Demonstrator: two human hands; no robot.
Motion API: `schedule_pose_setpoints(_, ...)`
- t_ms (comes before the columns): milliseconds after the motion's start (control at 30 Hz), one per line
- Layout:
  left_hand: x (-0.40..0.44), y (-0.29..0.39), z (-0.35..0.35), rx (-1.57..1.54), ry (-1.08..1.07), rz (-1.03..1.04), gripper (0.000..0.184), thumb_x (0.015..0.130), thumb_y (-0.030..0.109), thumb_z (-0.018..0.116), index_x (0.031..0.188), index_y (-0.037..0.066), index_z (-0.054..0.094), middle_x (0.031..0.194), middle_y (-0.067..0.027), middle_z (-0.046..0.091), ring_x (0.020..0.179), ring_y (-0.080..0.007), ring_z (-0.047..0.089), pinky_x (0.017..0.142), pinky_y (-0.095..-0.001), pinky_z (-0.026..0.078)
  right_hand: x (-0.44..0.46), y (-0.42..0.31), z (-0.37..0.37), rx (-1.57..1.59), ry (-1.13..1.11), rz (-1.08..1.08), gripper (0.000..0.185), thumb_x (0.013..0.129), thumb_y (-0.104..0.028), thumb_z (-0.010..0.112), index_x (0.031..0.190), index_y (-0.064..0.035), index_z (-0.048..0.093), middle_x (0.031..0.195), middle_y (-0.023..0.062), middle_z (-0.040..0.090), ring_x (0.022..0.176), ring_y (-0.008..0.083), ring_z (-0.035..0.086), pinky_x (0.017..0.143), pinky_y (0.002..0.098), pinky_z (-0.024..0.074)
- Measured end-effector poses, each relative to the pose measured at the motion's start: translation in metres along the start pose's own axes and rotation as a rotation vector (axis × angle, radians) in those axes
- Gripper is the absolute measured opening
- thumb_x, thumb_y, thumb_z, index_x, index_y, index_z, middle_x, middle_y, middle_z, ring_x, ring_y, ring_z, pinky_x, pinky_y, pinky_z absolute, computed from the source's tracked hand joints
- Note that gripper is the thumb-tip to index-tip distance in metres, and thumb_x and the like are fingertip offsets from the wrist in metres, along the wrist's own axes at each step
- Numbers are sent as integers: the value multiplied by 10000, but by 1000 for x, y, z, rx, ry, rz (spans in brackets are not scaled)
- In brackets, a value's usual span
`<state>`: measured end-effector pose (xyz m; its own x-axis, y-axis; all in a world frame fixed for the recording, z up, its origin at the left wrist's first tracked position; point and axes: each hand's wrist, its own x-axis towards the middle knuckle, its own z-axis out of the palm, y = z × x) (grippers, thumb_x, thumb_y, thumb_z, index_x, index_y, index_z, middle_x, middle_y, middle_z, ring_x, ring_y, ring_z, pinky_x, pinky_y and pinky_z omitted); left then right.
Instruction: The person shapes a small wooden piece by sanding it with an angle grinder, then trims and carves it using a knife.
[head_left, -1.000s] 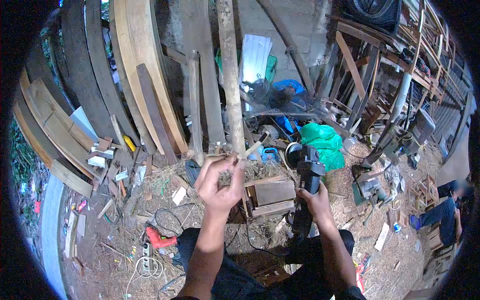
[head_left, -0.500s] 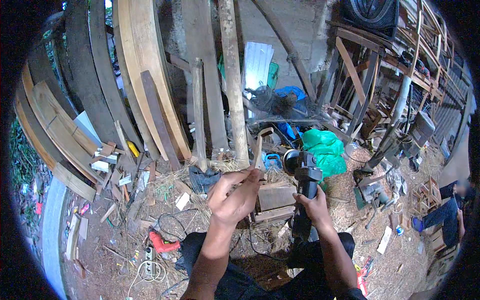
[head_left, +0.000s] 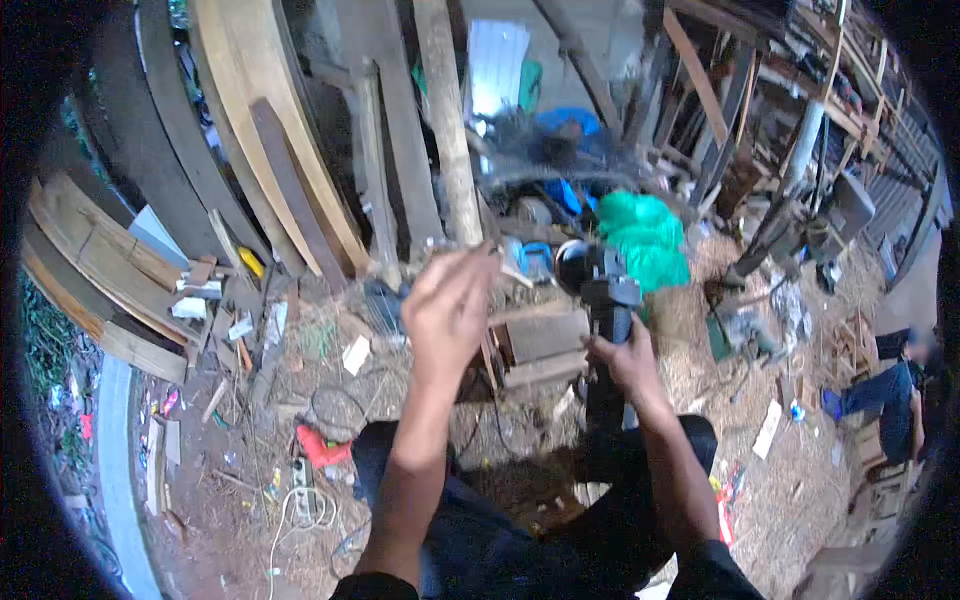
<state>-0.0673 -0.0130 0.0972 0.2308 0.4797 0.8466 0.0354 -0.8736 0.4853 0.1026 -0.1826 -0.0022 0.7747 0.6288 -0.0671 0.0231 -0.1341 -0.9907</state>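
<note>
In right hand [head_left: 630, 362], clamped: power tool [head_left: 610, 292], disc [head_left: 572, 266] up, right of wooden block [head_left: 545, 335]. In left hand [head_left: 450, 300], apart: too blurred to tell. Could get nicked if brought near disc while spinning.

Grey wall [head_left: 625, 72] beyond a straw-littered floor [head_left: 790, 510]

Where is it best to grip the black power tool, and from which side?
Probably by the long body of the black power tool, below its head, from the right: the body stands roughly upright, the round end sticks out left, and the right hand grips there.
</note>
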Motion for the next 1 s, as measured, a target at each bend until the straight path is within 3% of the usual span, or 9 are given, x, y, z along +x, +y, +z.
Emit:
schedule_pose_setpoints(100, -30, -53, 28, -62, -194, -274, 159, 817, 79, 735, 956, 1, 728, 917, -132, 704, 787, -214, 665, 744, -300, 523, -5, 1, -5, -103, -48, 77, 528, 740, -141, 777, 1172, 13, 516, 843, 107, 637, 725, 187, 626, 639, 340, 511)
schedule_pose_setpoints(167, -58, -93, 54, 33, -376, -238, 163, 806, 106, 746, 943, 19, 736, 917, -123, 709, 808, -209, 667, 756, -308, 518, -1, 38, -15, -323, -38, 50, 614, 707, -231, 797, 1199, 20, 528, 942, 123, 651, 783, 213, 626, 729, 360, 520)
schedule_pose_setpoints(300, -96, -142, 100, -74, -603, -416, 194, 766, 94, 759, 950, 35, 738, 918, -119, 711, 856, -256, 684, 775, -316, 520, -10, 57, -21, -358, -94, 100, 666, 694, -236, 801, 1239, 14, 511, 998, 154, 660, 876, 246, 637, 806, 386, 507)
schedule_pose_setpoints(433, -133, -160, 127, 5, -813, -386, 201, 828, 146, 699, 1007, 63, 737, 1030, -145, 689, 936, -314, 660, 850, -370, 507, -7, 98, -20, -487, -187, 194, 706, 685, -224, 804, 1277, -10, 486, 1022, 166, 661, 904, 271, 632, 843, 391, 497)
schedule_pose_setpoints(467, -140, -163, 132, -11, -864, -459, 213, 851, 180, 669, 1033, 91, 736, 1088, -154, 674, 983, -337, 644, 886, -401, 495, -4, 110, -18, -389, -225, 149, 743, 670, -215, 815, 1305, -40, 472, 1044, 177, 663, 920, 300, 634, 861, 396, 492)
schedule_pose_setpoints(600, -167, -186, 140, 84, -946, -308, 223, 838, 172, 678, 1043, 106, 735, 1044, -160, 689, 957, -350, 653, 882, -407, 505, 0, 129, -13, -508, -257, 178, 745, 653, -184, 826, 1298, -50, 480, 1096, 190, 648, 996, 316, 622, 900, 388, 478)
schedule_pose_setpoints(700, -186, -197, 141, 16, -894, -217, 219, 824, 143, 690, 1035, 108, 737, 995, -150, 703, 932, -340, 665, 865, -396, 518, 1, 136, -10, -420, -263, 142, 763, 651, -177, 822, 1311, -40, 462, 1139, 201, 625, 1048, 325, 601, 937, 393, 461)
schedule_pose_setpoints(800, -189, -203, 139, -9, -921, -206, 212, 815, 110, 692, 1022, 100, 737, 995, -144, 707, 933, -330, 670, 852, -393, 525, 10, 138, -8, -533, -319, 192, 812, 649, -169, 818, 1345, -33, 422, 1175, 220, 605, 1093, 343, 583, 969, 405, 445)
schedule_pose_setpoints(1000, -189, -214, 134, -61, -954, -57, 191, 822, 112, 676, 1004, 87, 731, 1026, -124, 707, 970, -316, 664, 872, -394, 521, 13, 142, 1, -650, -346, 128, 820, 663, -234, 807, 1341, -8, 406, 1180, 256, 602, 1132, 396, 571, 990, 428, 437)
